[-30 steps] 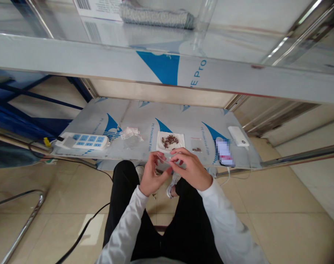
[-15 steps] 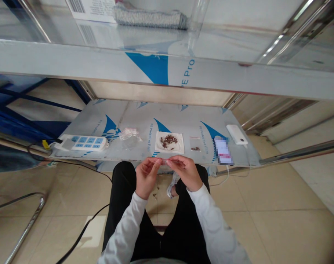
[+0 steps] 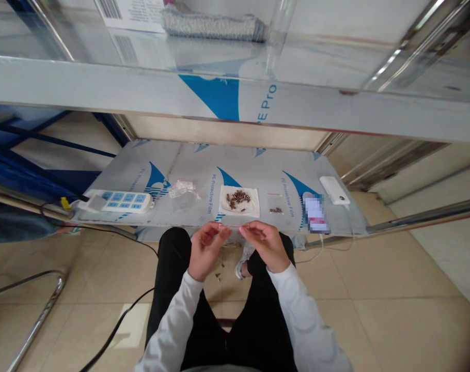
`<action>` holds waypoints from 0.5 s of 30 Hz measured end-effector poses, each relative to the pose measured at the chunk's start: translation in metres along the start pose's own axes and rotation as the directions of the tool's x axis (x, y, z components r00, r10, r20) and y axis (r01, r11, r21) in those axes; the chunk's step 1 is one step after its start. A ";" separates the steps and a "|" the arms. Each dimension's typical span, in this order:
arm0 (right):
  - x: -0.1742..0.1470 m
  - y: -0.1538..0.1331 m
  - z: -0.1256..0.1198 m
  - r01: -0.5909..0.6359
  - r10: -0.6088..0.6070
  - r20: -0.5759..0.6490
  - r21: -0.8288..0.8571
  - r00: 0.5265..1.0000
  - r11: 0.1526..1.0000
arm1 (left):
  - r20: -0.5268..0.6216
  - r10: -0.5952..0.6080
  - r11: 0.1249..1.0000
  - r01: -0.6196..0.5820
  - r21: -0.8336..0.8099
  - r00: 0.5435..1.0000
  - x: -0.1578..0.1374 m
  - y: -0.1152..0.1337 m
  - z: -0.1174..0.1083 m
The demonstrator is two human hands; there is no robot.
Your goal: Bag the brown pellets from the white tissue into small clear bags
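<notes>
Both hands are raised over my lap at the shelf's front edge, thumbs and fingertips pinched. Between them stretches a small clear zip bag (image 3: 234, 228), its thin reddish top line just visible; the rest of it is hard to make out. My left hand (image 3: 206, 249) grips one end, and my right hand (image 3: 264, 243) the other. Just beyond, a white cloth or paper square (image 3: 252, 211) bears a heap of small brownish metal pieces (image 3: 237, 198), perhaps screws. To its right lies a flat zip bag (image 3: 274, 199) with several such pieces in it.
On the metal shelf (image 3: 188, 163) lie crumpled clear bags (image 3: 183, 191), a power strip (image 3: 128, 201), a phone (image 3: 315, 212) and a white power bank (image 3: 334, 190) with a cable. An upper shelf (image 3: 134, 85) juts out above. Small metal bits (image 3: 218, 277) are on the floor.
My hands have drawn slightly apart, the right one shifting a little to the right, so the gap between the fingertips is wider. The things on the shelf have not moved.
</notes>
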State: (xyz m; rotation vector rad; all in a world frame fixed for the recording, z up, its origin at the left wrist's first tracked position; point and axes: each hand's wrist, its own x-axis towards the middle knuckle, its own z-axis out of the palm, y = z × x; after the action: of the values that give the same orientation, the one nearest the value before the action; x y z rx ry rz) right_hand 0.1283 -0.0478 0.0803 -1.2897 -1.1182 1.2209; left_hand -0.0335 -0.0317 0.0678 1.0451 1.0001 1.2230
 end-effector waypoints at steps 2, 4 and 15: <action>-0.001 0.000 0.000 0.018 -0.018 0.013 -0.007 1.000 1.000 | 0.053 -0.023 1.000 0.024 -0.007 0.998 0.000 0.000 -0.001; -0.001 -0.003 0.000 0.026 -0.026 0.029 -0.009 0.999 1.000 | 0.102 -0.030 0.999 0.028 0.029 0.994 0.001 -0.001 -0.002; -0.002 0.000 0.000 -0.018 0.019 -0.010 0.047 1.000 0.999 | 0.081 -0.025 0.995 0.017 0.098 0.996 0.003 -0.003 -0.001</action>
State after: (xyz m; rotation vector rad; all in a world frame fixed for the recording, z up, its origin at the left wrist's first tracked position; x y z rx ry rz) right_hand 0.1279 -0.0501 0.0804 -1.2716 -1.0661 1.2463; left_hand -0.0334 -0.0291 0.0641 1.1492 1.0126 1.1140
